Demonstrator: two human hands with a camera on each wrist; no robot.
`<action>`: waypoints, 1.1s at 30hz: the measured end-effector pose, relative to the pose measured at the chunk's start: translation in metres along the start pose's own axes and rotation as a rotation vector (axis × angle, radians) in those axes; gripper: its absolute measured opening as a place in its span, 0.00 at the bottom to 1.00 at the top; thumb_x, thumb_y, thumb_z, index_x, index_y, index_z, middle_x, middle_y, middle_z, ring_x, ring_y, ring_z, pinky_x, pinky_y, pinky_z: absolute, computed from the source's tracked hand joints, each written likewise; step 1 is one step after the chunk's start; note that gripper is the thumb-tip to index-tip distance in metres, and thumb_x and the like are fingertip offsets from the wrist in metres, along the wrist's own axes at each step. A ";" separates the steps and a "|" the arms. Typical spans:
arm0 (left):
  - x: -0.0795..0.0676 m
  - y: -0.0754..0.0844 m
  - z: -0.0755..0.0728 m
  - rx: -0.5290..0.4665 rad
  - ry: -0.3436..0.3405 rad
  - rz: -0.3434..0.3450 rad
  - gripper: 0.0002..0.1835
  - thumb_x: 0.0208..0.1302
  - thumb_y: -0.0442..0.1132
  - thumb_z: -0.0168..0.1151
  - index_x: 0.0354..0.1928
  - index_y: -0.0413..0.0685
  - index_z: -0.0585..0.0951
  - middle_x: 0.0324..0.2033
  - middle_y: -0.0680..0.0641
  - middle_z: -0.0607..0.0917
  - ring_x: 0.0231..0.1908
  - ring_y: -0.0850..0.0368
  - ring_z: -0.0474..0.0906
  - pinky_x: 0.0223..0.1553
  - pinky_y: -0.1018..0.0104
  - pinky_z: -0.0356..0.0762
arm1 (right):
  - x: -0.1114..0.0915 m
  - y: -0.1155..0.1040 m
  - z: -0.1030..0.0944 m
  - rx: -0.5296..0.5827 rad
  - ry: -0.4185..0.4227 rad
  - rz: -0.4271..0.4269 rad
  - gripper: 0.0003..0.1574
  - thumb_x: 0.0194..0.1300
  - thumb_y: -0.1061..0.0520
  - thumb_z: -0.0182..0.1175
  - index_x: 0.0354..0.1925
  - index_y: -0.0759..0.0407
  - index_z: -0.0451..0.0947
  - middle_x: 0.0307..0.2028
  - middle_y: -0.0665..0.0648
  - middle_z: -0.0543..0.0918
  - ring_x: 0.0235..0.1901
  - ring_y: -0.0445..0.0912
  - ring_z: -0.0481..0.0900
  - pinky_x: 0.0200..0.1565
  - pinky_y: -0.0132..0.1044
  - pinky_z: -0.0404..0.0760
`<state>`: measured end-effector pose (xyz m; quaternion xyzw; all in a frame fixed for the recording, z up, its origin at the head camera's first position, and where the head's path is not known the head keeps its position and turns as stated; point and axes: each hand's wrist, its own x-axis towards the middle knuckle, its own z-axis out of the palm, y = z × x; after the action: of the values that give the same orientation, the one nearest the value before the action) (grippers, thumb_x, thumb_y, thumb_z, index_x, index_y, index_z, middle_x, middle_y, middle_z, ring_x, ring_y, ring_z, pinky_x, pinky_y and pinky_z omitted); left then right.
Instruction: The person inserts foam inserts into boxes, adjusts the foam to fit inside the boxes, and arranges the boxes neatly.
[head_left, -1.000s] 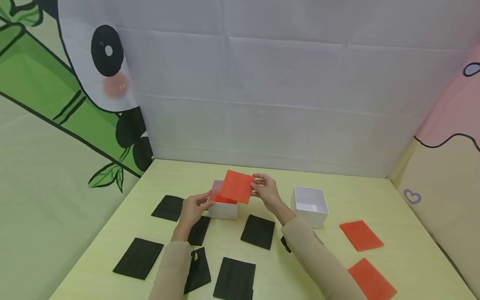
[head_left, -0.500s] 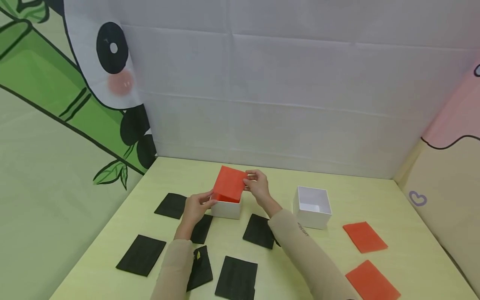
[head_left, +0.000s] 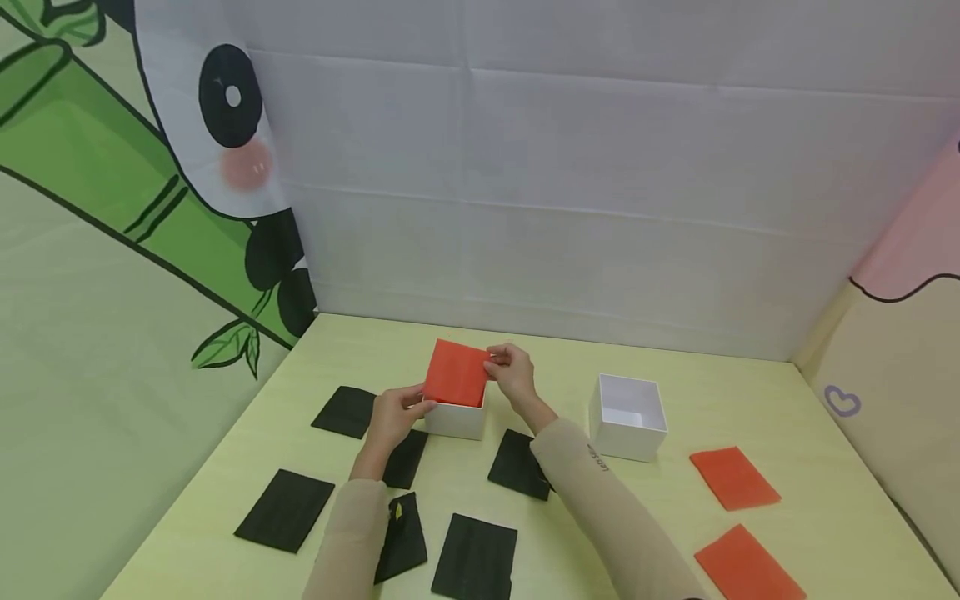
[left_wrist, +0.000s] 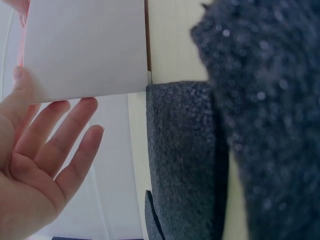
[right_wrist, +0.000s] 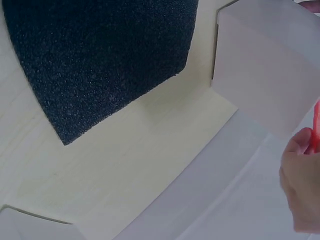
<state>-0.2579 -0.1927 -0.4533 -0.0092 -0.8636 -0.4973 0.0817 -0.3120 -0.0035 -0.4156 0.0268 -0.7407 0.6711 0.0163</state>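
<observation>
A red square foam sheet (head_left: 454, 375) lies slanted over the mouth of a white box (head_left: 454, 422), its near edge at the box's front rim. Between thumb and fingers, my right hand (head_left: 513, 377) pinches the sheet's right edge. My left hand (head_left: 392, 418) holds the box at its left front corner, thumb near the rim and fingertips against the side. In the left wrist view the box wall (left_wrist: 87, 47) meets those fingertips. The right wrist view catches only a sliver of the red sheet (right_wrist: 317, 120). The inside of the box is hidden under the sheet.
Another white box (head_left: 628, 429), open at the top, stands to the right. Several black foam sheets, among them one at left (head_left: 285, 510) and one in front (head_left: 475, 557), lie on the pale table (head_left: 570, 542). Two red sheets (head_left: 735, 477) lie at the right. A white cloth (head_left: 540, 208) hangs behind.
My right hand has brought the red sheet leftward and down, from above the box's right side to over its mouth. My left hand stays at the box's corner. The view has shifted slightly.
</observation>
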 end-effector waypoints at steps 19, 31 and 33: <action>-0.002 0.003 0.001 0.013 0.007 -0.006 0.25 0.50 0.36 0.66 0.54 0.42 0.75 0.45 0.38 0.79 0.40 0.47 0.79 0.37 0.59 0.77 | 0.001 0.006 -0.001 -0.291 -0.026 -0.073 0.14 0.56 0.71 0.57 0.43 0.68 0.78 0.30 0.60 0.79 0.29 0.50 0.77 0.30 0.33 0.77; -0.002 0.004 0.001 0.024 0.008 -0.015 0.26 0.50 0.36 0.66 0.54 0.42 0.75 0.47 0.39 0.78 0.42 0.47 0.78 0.36 0.59 0.77 | -0.002 0.007 0.001 -0.384 -0.062 -0.100 0.17 0.54 0.68 0.61 0.45 0.69 0.77 0.35 0.62 0.78 0.34 0.51 0.75 0.34 0.36 0.77; -0.001 0.004 0.001 0.028 0.008 -0.017 0.26 0.50 0.36 0.66 0.54 0.42 0.75 0.47 0.39 0.78 0.42 0.47 0.78 0.36 0.59 0.77 | -0.003 0.007 0.001 -0.377 -0.066 -0.098 0.18 0.54 0.67 0.62 0.45 0.69 0.77 0.37 0.63 0.78 0.36 0.52 0.75 0.35 0.37 0.77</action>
<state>-0.2563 -0.1899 -0.4508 0.0014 -0.8702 -0.4859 0.0809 -0.3096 -0.0035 -0.4223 0.0811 -0.8511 0.5179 0.0292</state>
